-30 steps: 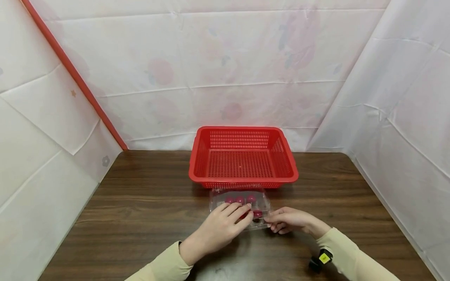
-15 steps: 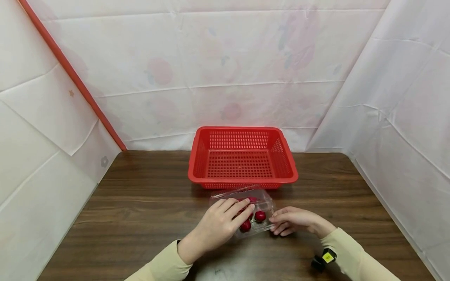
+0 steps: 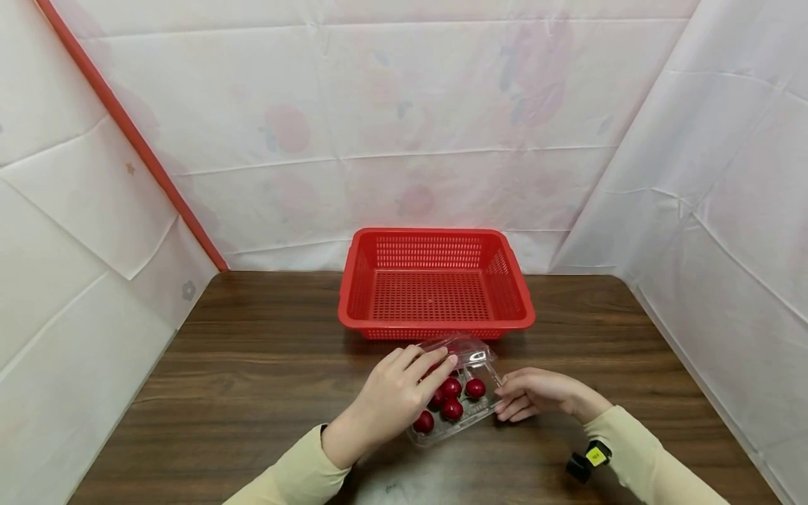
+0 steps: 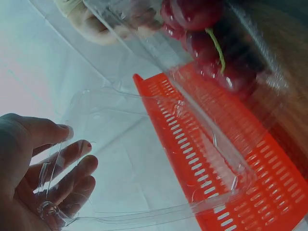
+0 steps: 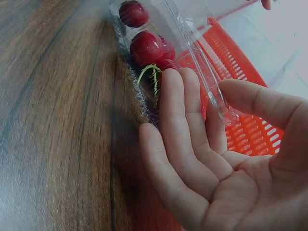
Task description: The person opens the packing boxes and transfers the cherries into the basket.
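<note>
A clear plastic clamshell box (image 3: 463, 421) sits askew on the table, its clear lid (image 3: 467, 345) raised at the back. Several dark red cherries (image 3: 452, 409) lie inside, some with green stems, as the left wrist view's cherries (image 4: 197, 43) show. My left hand (image 3: 394, 393) reaches over the box's left side and hides part of it; in the left wrist view its thumb and fingers are around the lid's edge (image 4: 130, 216). At the box's right side, my right hand (image 3: 536, 394) holds the rim between thumb and fingers, which also show in the right wrist view.
A red perforated plastic basket (image 3: 435, 326) stands right behind the box. The brown wooden table (image 3: 252, 365) extends to both sides. White patterned cloth (image 3: 379, 105) hangs around the back and sides. A black band with a yellow tag (image 3: 595, 456) is on the right wrist.
The box has turned and slid nearer and to the right, and more cherries show beside the left hand. My right hand has shifted slightly right with the rim. The basket stays put.
</note>
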Demonstrator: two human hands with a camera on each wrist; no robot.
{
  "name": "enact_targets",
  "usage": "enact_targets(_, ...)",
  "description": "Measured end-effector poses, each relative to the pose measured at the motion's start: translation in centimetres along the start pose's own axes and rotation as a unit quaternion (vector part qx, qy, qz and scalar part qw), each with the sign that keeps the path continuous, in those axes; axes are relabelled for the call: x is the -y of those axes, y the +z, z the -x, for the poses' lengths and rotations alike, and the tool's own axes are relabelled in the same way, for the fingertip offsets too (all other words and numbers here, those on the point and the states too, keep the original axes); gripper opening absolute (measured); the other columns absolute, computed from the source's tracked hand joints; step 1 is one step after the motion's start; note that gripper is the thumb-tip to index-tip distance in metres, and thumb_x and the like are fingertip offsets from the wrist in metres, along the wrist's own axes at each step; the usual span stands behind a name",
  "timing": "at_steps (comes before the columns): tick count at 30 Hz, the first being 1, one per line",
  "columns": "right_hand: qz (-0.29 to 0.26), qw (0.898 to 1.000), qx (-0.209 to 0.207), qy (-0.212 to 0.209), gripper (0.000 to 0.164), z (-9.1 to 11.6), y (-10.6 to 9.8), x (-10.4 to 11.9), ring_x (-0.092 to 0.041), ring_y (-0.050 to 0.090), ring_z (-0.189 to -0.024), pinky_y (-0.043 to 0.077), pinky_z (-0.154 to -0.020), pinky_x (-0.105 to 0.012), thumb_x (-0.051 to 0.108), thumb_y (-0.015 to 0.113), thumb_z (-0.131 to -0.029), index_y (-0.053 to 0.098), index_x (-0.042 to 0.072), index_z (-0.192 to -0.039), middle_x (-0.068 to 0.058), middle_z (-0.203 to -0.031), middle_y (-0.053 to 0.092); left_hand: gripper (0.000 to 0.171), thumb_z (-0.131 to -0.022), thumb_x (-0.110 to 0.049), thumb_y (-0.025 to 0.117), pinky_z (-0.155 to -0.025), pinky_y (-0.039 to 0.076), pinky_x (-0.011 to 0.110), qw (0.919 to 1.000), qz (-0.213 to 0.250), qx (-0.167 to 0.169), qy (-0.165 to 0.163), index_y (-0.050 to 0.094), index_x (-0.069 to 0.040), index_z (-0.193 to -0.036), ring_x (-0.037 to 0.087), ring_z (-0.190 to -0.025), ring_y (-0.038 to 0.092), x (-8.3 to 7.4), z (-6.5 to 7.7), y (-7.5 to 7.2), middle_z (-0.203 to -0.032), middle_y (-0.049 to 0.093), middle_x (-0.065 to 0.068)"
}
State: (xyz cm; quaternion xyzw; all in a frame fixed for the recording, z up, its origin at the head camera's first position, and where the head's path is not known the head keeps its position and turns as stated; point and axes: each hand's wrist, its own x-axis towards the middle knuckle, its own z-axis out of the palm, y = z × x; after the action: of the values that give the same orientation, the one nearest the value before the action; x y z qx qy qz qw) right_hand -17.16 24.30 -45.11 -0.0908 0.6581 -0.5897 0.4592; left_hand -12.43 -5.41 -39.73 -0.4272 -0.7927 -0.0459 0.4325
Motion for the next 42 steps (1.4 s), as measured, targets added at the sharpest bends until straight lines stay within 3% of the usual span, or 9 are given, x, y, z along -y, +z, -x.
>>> enact_targets(7,-0.022,1.000,0.020,-0.005,0.011,0.2,-0.5,-0.2,-0.017,0.070,-0.090,0.054,-0.086,-0.039,0.018,0.048,-0.095,0.056,0.012,-0.094,-0.003,-0.094,0.072,0.033,-0.093,-0.010,0.043,-0.062,0.049,0.027,0.9999,0.008,-0.003,-0.007,0.070,-0.013,-0.112,0.018,-0.082,0.060,0.4,-0.5,-0.1,-0.108,0.070,0.002)
enact_targets(16,-0.015,1.000,0.018,-0.005,0.010,0.7,-1.0,-0.2,-0.018,0.071,-0.088,0.055,-0.084,-0.037,0.016,0.047,-0.095,0.055,0.010,-0.093,-0.003,-0.090,0.073,0.031,-0.094,-0.012,0.045,-0.067,0.048,0.029,0.9996,0.003,-0.012,-0.024,0.071,-0.014,-0.110,0.019,-0.084,0.062,1.3,-0.7,-0.4,-0.107,0.071,0.002)
enact_targets(21,-0.007,1.000,0.014,-0.005,0.010,1.1,-1.1,-0.1,-0.018,0.071,-0.086,0.055,-0.082,-0.036,0.016,0.048,-0.094,0.054,0.008,-0.093,-0.005,-0.087,0.073,0.029,-0.095,-0.013,0.046,-0.075,0.049,0.031,0.9992,0.009,-0.025,-0.030,0.071,-0.012,-0.110,0.020,-0.088,0.064,1.9,-0.4,-0.7,-0.106,0.071,0.004)
enact_targets(27,-0.004,1.000,0.007,-0.009,0.013,1.5,-1.1,0.2,-0.020,0.071,-0.087,0.055,-0.082,-0.037,0.016,0.048,-0.095,0.053,0.004,-0.095,-0.005,-0.087,0.073,0.031,-0.093,-0.011,0.045,-0.073,0.049,0.031,0.9989,0.011,-0.019,-0.041,0.069,-0.010,-0.113,0.020,-0.087,0.063,2.3,0.1,-1.2,-0.108,0.070,0.006)
enact_targets(35,0.017,0.999,-0.029,-0.014,0.016,1.2,-1.1,0.4,-0.023,0.072,-0.084,0.057,-0.077,-0.035,0.017,0.049,-0.095,0.052,0.002,-0.094,-0.006,-0.082,0.072,0.032,-0.097,-0.014,0.043,-0.082,0.048,0.036,0.9965,0.042,-0.021,-0.068,0.069,-0.008,-0.114,0.023,-0.084,0.065,2.9,0.8,-1.9,-0.106,0.071,0.009)
enact_targets(42,0.054,0.996,-0.076,-0.010,0.020,1.0,-0.8,1.1,-0.021,0.072,-0.080,0.057,-0.072,-0.034,0.018,0.051,-0.095,0.053,-0.002,-0.097,-0.006,-0.079,0.071,0.031,-0.097,-0.018,0.045,-0.082,0.047,0.039,0.9948,0.040,-0.032,-0.088,0.070,-0.010,-0.113,0.022,-0.081,0.065,3.1,1.6,-2.2,-0.104,0.072,0.008)
